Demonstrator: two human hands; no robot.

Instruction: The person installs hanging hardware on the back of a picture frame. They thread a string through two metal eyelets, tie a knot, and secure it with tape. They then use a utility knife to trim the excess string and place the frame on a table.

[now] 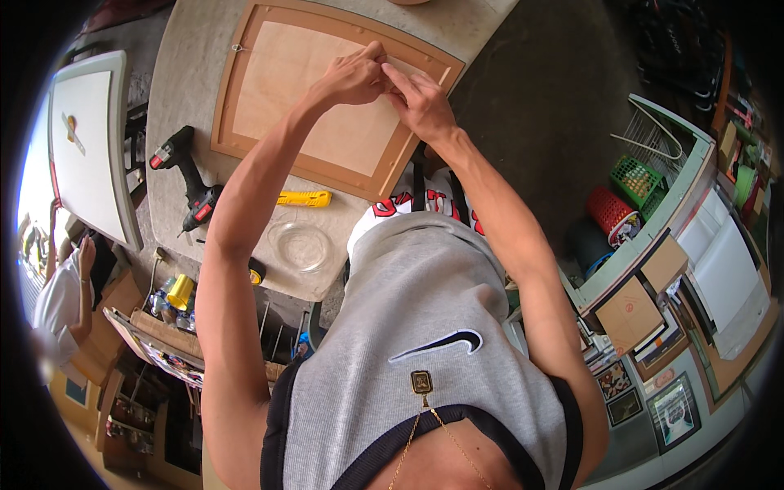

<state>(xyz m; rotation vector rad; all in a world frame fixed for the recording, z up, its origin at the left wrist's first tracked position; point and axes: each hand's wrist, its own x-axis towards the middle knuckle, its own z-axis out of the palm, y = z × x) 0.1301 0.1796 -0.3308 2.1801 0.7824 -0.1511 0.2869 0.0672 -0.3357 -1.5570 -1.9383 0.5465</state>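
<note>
A picture frame lies face down on the table, its brown wooden border around a pale backing board. Over the frame's far right part, my left hand and my right hand meet with fingers closed in a pinch. Whatever they hold is too small or too covered to make out. A small metal hanger is fixed on the frame's left side. Nearer to me, a yellow utility knife and a coil of clear line rest on the table. The black cordless drill lies left of the frame.
The worn table has its right edge just beyond the frame. A yellow and black tape measure is partly behind my left arm. At the left, another person stands near a white panel. Red and green baskets are at the right.
</note>
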